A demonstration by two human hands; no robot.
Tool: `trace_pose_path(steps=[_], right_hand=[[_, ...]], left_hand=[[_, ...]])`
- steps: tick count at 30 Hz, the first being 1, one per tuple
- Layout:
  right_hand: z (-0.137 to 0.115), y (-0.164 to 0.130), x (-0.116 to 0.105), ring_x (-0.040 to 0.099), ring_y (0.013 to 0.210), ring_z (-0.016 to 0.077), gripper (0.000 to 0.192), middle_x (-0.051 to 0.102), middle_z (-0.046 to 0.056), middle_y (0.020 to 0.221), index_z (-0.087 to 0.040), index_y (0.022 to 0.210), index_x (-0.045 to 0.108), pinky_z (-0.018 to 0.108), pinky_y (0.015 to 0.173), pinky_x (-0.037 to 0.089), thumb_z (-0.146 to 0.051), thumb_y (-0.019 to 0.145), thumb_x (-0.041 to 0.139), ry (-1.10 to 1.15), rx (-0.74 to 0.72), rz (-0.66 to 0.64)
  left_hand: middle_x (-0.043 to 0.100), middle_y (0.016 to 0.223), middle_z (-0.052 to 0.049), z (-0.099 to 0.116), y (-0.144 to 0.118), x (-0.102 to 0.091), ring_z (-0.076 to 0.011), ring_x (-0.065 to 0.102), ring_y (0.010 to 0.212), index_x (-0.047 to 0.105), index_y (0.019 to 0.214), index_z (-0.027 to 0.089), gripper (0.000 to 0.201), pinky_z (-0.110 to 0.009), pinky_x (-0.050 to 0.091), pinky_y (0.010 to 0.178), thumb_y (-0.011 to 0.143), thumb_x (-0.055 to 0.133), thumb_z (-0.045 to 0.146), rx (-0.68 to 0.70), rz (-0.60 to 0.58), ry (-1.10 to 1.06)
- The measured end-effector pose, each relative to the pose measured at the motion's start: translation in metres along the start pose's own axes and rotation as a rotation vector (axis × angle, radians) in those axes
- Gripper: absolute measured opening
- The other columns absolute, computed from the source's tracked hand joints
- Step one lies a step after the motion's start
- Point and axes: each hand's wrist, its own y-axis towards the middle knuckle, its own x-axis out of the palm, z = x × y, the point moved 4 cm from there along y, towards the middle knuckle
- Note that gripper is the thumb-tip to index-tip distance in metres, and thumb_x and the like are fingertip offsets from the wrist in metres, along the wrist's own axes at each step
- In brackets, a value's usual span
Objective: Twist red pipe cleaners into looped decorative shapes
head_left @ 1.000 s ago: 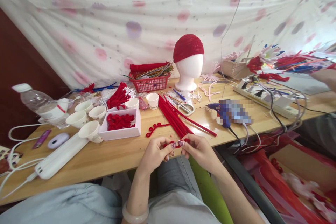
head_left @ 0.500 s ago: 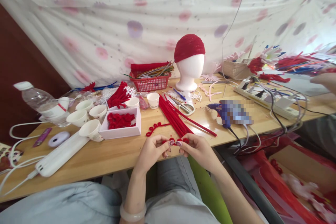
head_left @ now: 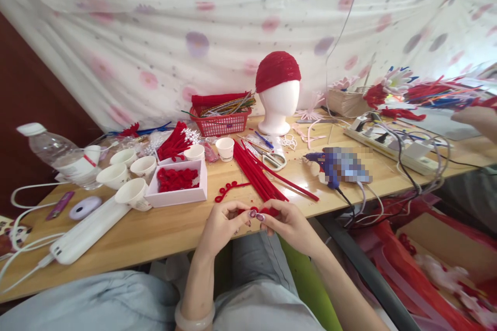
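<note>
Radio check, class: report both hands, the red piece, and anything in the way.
Left hand, right hand: both pinching red piece, close together. Piece mostly hidden in grip. Nearest clutter: red stems, just beyond hands.

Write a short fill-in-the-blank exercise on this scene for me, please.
1. The left hand and right hand hold a fuzzy piece coloured ____.
2. A pale bangle circles the person's ____ wrist.
3. The plastic bottle has a ____ cap.
4. In the view, the blue glue gun lies to the ____ of the scissors.
Missing words: red; left; white; right.
</note>
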Motion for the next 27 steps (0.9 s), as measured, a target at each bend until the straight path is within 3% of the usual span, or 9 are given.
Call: trace_pose_path(steps=[7,12,22,27], right_hand=[[0.001,0.001,0.005,0.057,0.051,0.0098,0.040,0.064,-0.001,0.063,-0.017,0.089,0.059,0.022,0.052,0.048,-0.056,0.083,0.069,0.106,-0.017,0.064],[0.000,0.002,0.000,0.055,0.048,0.0096,0.043,0.064,-0.001,0.060,-0.018,0.085,0.058,0.022,0.050,0.046,-0.058,0.080,0.073,0.178,-0.001,0.114],[-0.001,0.001,-0.003,0.056,0.048,0.0090,0.044,0.067,0.000,0.061,-0.016,0.083,0.063,0.021,0.048,0.046,-0.056,0.074,0.078,0.237,0.027,0.123],[0.000,0.004,-0.014,0.056,0.045,0.0092,0.049,0.071,0.001,0.066,-0.017,0.091,0.061,0.020,0.041,0.042,-0.056,0.069,0.083,0.219,0.102,0.079]], left_hand=[[0.067,0.061,0.000,0.001,0.003,0.001,-0.0055,0.042,0.044,0.072,0.077,0.014,0.045,-0.018,0.033,0.043,0.067,0.080,0.057,0.025,0.020,-0.060],[0.066,0.061,-0.001,0.002,0.004,0.006,-0.0062,0.043,0.044,0.067,0.069,0.015,0.049,-0.019,0.035,0.043,0.076,0.070,0.063,0.057,0.021,-0.055],[0.064,0.056,0.001,0.006,-0.001,0.014,-0.0082,0.050,0.045,0.063,0.063,0.016,0.034,-0.020,0.040,0.045,0.077,0.073,0.046,0.107,0.023,0.018],[0.062,0.055,0.003,0.008,0.000,-0.004,-0.0075,0.048,0.042,0.061,0.062,0.017,0.035,-0.019,0.041,0.044,0.078,0.070,0.047,0.129,0.148,0.013]])
